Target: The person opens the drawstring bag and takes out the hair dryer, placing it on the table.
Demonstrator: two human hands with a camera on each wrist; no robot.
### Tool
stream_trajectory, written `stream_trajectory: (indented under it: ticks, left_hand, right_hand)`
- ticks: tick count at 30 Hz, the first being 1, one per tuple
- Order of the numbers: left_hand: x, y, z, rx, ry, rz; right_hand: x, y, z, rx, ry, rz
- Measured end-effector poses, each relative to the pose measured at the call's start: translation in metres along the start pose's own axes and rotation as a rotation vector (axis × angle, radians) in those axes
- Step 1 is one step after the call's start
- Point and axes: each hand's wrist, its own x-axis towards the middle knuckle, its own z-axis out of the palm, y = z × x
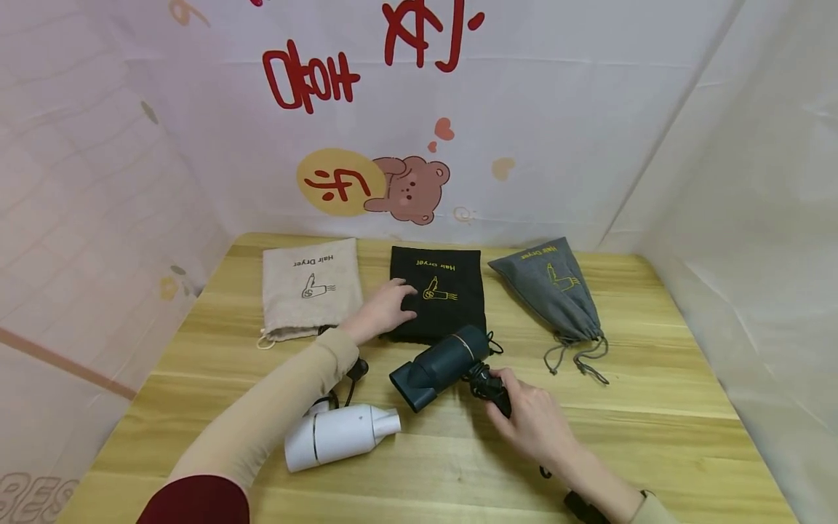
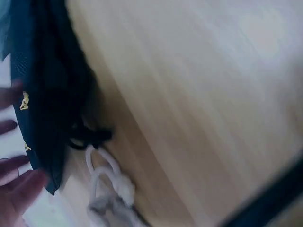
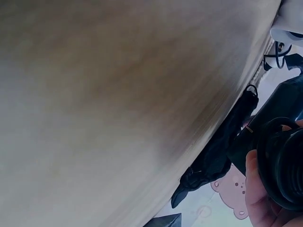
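Observation:
My right hand [image 1: 533, 415] grips a dark green hair dryer [image 1: 448, 360] by its handle, around which a black cord [image 1: 483, 380] is bundled. The dryer's nozzle points left and toward me. In the right wrist view the thumb presses beside the coiled cord. My left hand [image 1: 385, 309] is at the left edge of a black drawstring bag [image 1: 458, 309] with yellow "Hair Dryer" print. Its fingers are spread and slightly bent, with nothing visible between them. The left wrist view shows the fingers beside the dark bag [image 2: 52, 94]; whether they touch it is unclear.
A beige drawstring bag [image 1: 310, 287] lies left of the black one, a grey bag [image 1: 556, 291] to the right. Under my left forearm a white hair dryer [image 1: 343, 437] with a black cord and plug [image 1: 358, 369] lies on the wooden table [image 1: 655, 407]. Printed curtains stand behind.

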Motion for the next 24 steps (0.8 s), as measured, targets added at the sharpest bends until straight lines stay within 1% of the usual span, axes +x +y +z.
stream_trajectory:
  ticks: [3, 6, 11, 14, 20, 22, 24]
  left_hand:
    - [-0.002, 0.002, -0.001, 0.057, -0.106, 0.083]
    - [-0.004, 0.002, -0.002, 0.073, -0.203, 0.125]
    - [-0.004, -0.003, -0.002, 0.110, -0.285, 0.163]
    - [-0.001, -0.008, 0.000, 0.128, -0.305, 0.168]
    - [0.010, -0.017, 0.000, 0.142, -0.257, 0.133]
    - [0.014, -0.019, -0.001, 0.143, -0.254, 0.118]
    - [0.016, -0.019, -0.002, 0.150, -0.253, 0.121]
  right_hand:
    - [0.000, 0.001, 0.000, -0.007, -0.013, 0.005]
    - [0.001, 0.000, 0.000, -0.014, -0.023, 0.012]
    - [0.001, -0.002, 0.003, -0.031, -0.043, 0.037]
    - [0.002, -0.004, 0.006, -0.036, -0.066, 0.055]
    - [0.009, -0.005, 0.013, -0.034, -0.071, 0.069]
    - [0.013, -0.004, 0.014, -0.033, -0.063, 0.068]
    - [0.015, -0.003, 0.015, -0.032, -0.062, 0.071]
